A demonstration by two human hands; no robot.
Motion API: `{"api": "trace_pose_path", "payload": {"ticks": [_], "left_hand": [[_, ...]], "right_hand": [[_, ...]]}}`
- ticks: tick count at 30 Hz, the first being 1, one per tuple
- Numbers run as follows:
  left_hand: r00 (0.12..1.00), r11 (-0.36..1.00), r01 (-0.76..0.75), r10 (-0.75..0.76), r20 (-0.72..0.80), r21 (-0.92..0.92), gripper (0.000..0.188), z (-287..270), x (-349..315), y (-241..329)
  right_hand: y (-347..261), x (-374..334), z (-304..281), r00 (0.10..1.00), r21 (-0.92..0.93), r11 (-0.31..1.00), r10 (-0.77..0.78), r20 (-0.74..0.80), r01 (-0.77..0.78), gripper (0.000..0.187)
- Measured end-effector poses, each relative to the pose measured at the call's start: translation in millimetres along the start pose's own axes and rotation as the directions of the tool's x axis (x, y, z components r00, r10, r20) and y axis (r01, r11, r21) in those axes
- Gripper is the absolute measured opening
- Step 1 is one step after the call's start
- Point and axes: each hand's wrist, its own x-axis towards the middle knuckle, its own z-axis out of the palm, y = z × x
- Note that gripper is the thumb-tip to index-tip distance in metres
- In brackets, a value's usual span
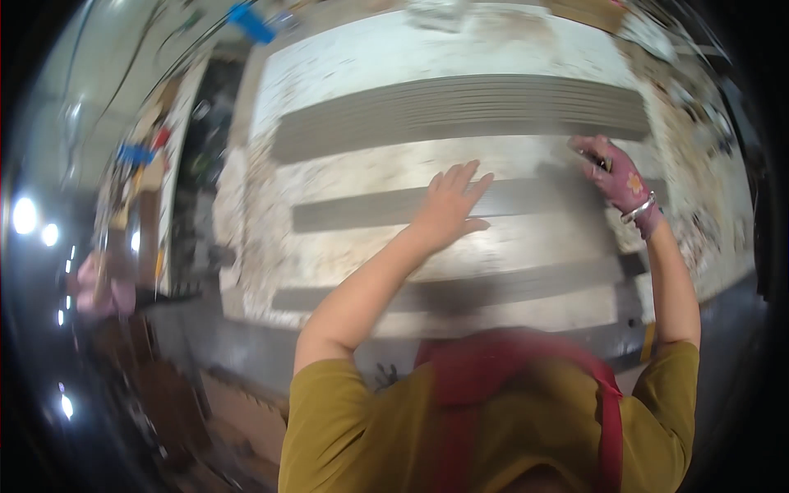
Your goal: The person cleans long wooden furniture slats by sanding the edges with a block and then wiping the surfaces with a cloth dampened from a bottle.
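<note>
My left hand (448, 207), bare, lies with its fingers spread over a long grey-brown strip (353, 207) that runs across the worktable. To its right, my right hand (616, 174) wears a pink glove with a flower mark, and a metal bangle circles the wrist. Its fingers are curled round a small dark thing that is blurred and partly hidden. Beyond both hands, several similar strips lie side by side in a wide grey row (460, 111). Another strip (526, 281) lies closer to me, partly blurred.
The worktable (345, 74) has a pale, stained top, with whitish scraps (699, 238) along its right edge. At the far side are a blue container (251, 23) and a brown box (588, 12). A cluttered bench (185, 140) stands to the left.
</note>
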Motion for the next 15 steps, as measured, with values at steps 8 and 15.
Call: {"api": "trace_pose_path", "payload": {"ticks": [8,15], "left_hand": [[0.966,0.936,0.239,-0.202,-0.161,0.258,0.073,6.0,-89.5,-64.0],[0.939,0.788,0.267,-0.341,-0.032,-0.554,0.044,-8.1,-81.4,-52.8]], "right_hand": [[-179.5,138.0,224.9,0.787,0.099,0.874,-0.474,0.394,0.476,0.031],[-260.9,172.2,403.0,0.497,-0.076,0.619,-0.545,0.675,0.782,0.015]]}}
